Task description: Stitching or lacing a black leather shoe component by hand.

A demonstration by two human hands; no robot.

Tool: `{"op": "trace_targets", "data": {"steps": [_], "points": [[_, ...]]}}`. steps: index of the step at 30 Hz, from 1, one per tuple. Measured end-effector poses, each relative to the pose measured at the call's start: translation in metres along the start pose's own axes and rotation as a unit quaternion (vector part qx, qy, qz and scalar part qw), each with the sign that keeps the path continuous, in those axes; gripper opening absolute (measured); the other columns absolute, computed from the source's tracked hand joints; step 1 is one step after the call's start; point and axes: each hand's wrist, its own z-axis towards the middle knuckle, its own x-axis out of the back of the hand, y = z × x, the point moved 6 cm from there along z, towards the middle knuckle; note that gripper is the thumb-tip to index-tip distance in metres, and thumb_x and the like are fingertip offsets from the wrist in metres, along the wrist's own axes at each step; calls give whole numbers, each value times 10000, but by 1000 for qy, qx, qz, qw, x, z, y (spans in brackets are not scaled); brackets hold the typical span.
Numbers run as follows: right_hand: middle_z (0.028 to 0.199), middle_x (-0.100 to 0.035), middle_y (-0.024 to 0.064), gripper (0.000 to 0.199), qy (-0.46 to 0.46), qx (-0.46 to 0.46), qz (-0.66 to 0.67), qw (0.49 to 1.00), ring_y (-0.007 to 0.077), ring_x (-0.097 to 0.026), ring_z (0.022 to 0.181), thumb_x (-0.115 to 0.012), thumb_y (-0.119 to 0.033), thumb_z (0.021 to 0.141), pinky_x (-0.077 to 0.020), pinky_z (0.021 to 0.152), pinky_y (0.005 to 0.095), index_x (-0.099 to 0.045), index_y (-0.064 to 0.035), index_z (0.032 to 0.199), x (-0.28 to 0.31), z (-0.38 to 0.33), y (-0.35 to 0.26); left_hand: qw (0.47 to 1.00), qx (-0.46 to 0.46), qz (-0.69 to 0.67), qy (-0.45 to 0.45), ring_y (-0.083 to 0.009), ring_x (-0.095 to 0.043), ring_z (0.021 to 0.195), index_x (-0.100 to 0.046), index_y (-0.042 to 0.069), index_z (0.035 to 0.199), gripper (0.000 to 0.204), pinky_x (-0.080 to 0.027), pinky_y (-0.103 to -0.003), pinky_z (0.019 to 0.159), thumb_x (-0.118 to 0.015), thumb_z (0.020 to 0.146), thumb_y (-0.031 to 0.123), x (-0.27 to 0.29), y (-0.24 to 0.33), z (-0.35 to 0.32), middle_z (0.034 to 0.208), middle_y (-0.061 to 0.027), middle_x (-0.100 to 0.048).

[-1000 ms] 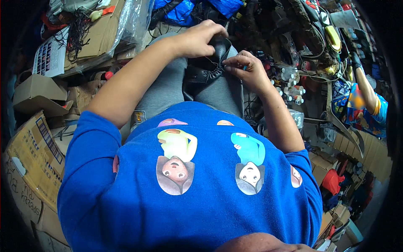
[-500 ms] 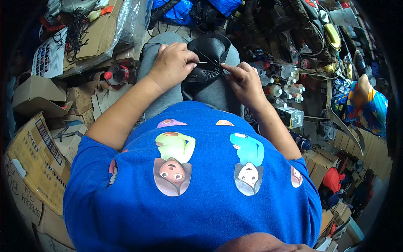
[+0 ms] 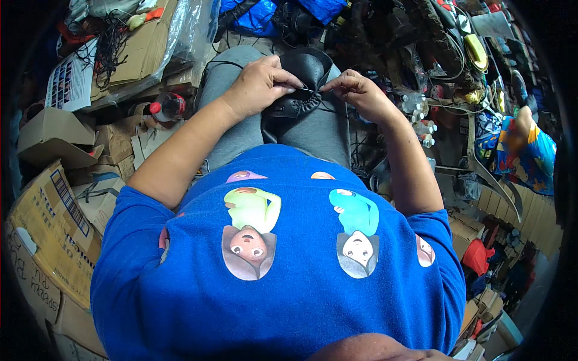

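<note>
Across my lap rests a black leather piece with a gathered, puckered seam, which looks like a shoe upper. My left hand pinches a thin pale needle between thumb and forefinger, its tip at the gathered seam. On the other side, my right hand has thumb and forefinger pressed together at the edge of the upper. What those fingertips hold is too small to make out. A dark thread trails over the left thigh.
Cardboard boxes and a red-capped bottle stand to the left. Several clear plastic bottles lie to the right, near a curved metal blade. Blue plastic sheeting is beyond my knees, and another person's hand shows at far right.
My left hand has moved right, bringing the needle to the gathered seam. My right hand has moved slightly away from me, its forearm swinging outward.
</note>
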Motion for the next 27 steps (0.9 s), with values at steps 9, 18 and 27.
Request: {"op": "trace_targets", "data": {"steps": [9, 18, 27], "points": [[895, -525, 39, 309, -6, 18, 9, 1000, 168, -526, 869, -586, -5, 791, -425, 806, 272, -709, -165, 1025, 0, 0, 1, 1000, -5, -2, -8, -203, -531, 706, -732, 176, 895, 180, -439, -306, 661, -699, 731, 109, -6, 0, 1, 712, -59, -522], [862, -543, 25, 300, -44, 13, 43, 998, 157, -525, 860, -617, -27, 792, -424, 811, 262, -706, -153, 1049, -3, 8, 7, 995, -45, -43, -75, -186, -506, 690, -721, 124, 888, 157, -418, -293, 648, -680, 748, 65, -14, -4, 21, 712, -52, -520], [936, -616, -28, 267, -17, -59, 190, 980, 60, -547, 826, -663, -83, 830, -447, 767, 219, -672, -92, 1097, -14, -4, 14, 986, 92, -109, -90, -201, -592, 818, -689, 78, 996, 235, -465, -285, 770, -653, 765, 46, -12, -5, 3, 883, -93, -622]]}}
